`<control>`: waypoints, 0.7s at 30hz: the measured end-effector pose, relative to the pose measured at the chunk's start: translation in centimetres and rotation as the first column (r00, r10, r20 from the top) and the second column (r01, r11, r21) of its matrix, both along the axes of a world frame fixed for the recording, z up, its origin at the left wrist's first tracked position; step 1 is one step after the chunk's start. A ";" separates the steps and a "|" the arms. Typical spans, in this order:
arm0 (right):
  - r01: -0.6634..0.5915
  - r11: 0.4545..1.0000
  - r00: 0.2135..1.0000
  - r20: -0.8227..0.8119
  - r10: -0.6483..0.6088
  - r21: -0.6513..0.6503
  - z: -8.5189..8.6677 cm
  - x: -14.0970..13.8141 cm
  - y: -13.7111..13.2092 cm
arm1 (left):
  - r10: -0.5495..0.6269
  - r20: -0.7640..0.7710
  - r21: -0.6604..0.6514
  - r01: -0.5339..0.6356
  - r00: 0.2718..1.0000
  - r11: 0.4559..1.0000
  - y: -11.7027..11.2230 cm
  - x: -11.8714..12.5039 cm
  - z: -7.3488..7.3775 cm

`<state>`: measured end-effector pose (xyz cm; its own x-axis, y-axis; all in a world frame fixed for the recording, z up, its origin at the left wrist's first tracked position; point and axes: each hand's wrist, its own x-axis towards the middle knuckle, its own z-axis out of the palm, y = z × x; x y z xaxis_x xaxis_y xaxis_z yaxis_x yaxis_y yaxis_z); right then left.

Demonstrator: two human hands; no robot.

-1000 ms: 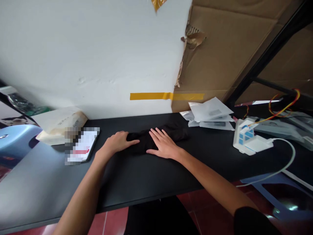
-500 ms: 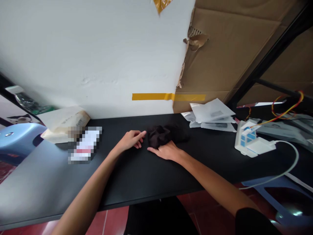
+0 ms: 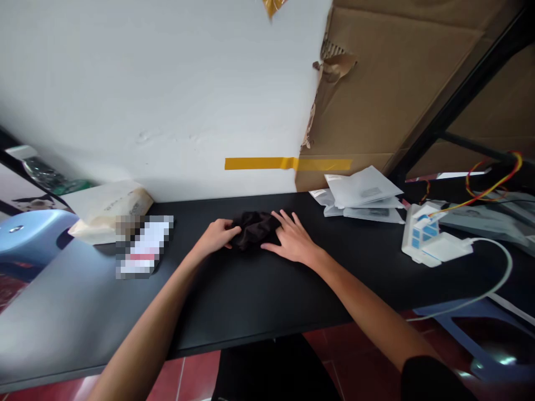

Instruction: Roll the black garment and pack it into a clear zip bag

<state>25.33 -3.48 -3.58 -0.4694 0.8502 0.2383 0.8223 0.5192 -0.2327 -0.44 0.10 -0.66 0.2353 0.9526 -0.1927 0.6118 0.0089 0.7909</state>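
A bunched-up dark cloth (image 3: 253,228), nearly black and full of folds, lies on the black table between my hands. Its exact kind is hard to make out. My left hand (image 3: 219,234) grips the cloth's left edge, thumb on top and the other fingers curled partly out of sight. On the other side, my right hand (image 3: 294,239) is open, fingers spread and pointing away from me. Its fingertips and thumb rest at the cloth's right edge.
To the left are a paper-wrapped package (image 3: 111,209), a pixelated flat item (image 3: 146,245), a plastic bottle (image 3: 44,170) and a blue stool (image 3: 35,228). White plastic packets (image 3: 363,192) and a power strip (image 3: 420,234) with cables lie right. A wall (image 3: 167,100) stands behind.
The cloth has shifted left and become more compact. My left hand has closed on its edge. My right hand, partly under the cloth before, has come out and spread its fingers.
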 end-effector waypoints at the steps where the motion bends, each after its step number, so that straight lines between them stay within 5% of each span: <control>1: 0.031 1.000 0.999 -0.009 -0.031 0.001 0.1 0.4 0.2 | 0.021 -0.038 0.018 -0.021 0.999 1.000 0.0 -0.3 0.4; 7: 0.006 0.997 0.995 -0.096 0.001 0.082 0.9 -0.2 -0.5 | 0.085 -0.236 0.228 -0.030 0.968 0.973 -0.7 -0.7 1.8; 13: -0.118 0.992 0.992 0.047 0.120 -0.041 -0.5 -2.0 -1.2 | 0.108 0.053 0.218 -0.117 0.993 0.969 -1.1 0.4 1.7; 17: -0.168 0.985 0.986 0.010 0.168 -0.026 -0.7 -1.9 -0.8 | -0.105 0.381 0.222 0.019 0.919 0.975 -2.5 2.9 1.3; 21: -0.211 0.977 0.977 -0.037 0.211 0.005 -0.8 -1.9 -0.6 | -0.343 0.043 0.505 0.275 0.938 0.818 -4.0 5.3 -0.6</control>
